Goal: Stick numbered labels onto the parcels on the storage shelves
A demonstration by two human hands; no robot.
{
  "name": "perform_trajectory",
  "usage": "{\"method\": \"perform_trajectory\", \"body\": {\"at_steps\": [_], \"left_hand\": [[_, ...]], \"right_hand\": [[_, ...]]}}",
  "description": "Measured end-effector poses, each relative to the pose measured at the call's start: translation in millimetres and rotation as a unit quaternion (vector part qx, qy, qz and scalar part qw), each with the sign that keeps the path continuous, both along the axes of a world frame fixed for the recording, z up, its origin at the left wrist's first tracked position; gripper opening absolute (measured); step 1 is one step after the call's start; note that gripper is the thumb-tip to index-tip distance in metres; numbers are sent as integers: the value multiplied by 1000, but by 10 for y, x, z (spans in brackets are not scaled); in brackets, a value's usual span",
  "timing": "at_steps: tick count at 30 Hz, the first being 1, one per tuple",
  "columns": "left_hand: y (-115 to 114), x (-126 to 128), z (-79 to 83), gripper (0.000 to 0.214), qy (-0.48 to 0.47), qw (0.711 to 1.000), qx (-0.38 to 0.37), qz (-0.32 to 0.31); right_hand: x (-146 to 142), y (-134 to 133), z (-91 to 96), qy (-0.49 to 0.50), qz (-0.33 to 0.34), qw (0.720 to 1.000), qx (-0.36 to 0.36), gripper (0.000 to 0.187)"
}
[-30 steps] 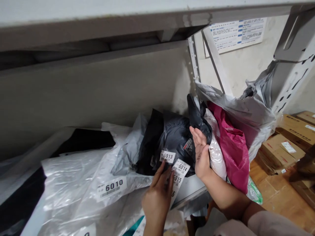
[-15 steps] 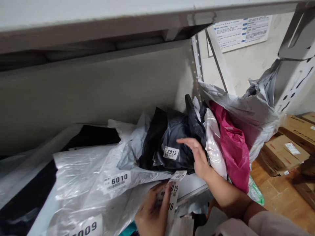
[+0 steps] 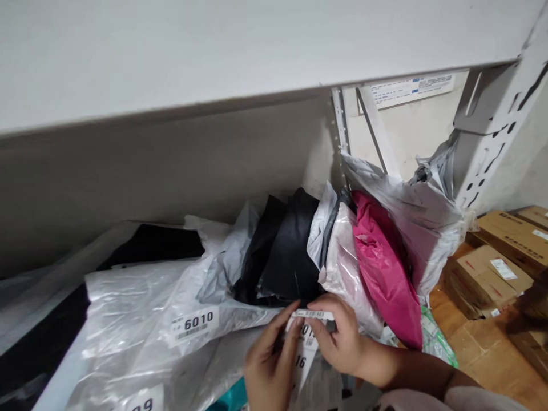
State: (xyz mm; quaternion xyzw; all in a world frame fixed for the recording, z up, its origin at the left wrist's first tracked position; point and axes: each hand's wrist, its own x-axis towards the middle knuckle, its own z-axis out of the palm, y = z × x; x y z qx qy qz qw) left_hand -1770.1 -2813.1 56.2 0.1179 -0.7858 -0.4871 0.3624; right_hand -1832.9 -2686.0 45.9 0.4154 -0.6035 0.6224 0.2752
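Both hands meet at the front edge of a metal shelf. My left hand (image 3: 270, 359) holds a strip of white numbered labels (image 3: 305, 349) from below, its fingers curled on it. My right hand (image 3: 338, 337) pinches the top label of the strip, just under a dark grey parcel bag (image 3: 286, 251). Beside that bag stand a clear-wrapped white parcel (image 3: 346, 268) and a pink bag (image 3: 383, 274). A clear plastic parcel labelled 6010 (image 3: 192, 325) lies to the left.
The shelf above (image 3: 214, 51) hangs low over the parcels. A grey bag (image 3: 411, 211) leans on the perforated upright (image 3: 492, 137) at the right. Cardboard boxes (image 3: 492, 268) sit on the wooden floor to the right. A black item (image 3: 154, 245) lies behind the clear parcels.
My right hand came down off the dark bag to the label strip, where it now pinches a label. The dark bag's 6013 label no longer shows. The view has tilted upward.
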Motion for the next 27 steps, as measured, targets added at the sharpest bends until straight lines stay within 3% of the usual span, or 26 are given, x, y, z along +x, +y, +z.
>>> {"method": "perform_trajectory", "body": {"at_steps": [6, 10, 16, 20, 22, 24, 27], "left_hand": [[-99, -115, 164, 40, 9, 990, -13, 139], [-156, -152, 203, 37, 34, 986, -18, 161], [-255, -168, 83, 34, 15, 981, -40, 189], [-104, -243, -20, 34, 71, 962, -118, 234], [44, -301, -33, 34, 81, 973, -147, 158], [199, -349, -9, 32, 70, 985, -154, 29], [354, -370, 70, 28, 65, 980, -157, -107]], "right_hand": [[34, -366, 56, 0, -6, 1000, 19, 38], [3, -626, 51, -28, -19, 999, 10, 27], [-168, -733, -67, -30, -53, 997, 36, 21], [-297, -596, -135, -72, -81, 994, -2, 27], [-323, -492, -108, -111, -70, 990, -45, 32], [-320, -392, -47, -134, -39, 985, -100, 34], [-297, -291, 38, -132, -19, 978, -159, 38]]}}
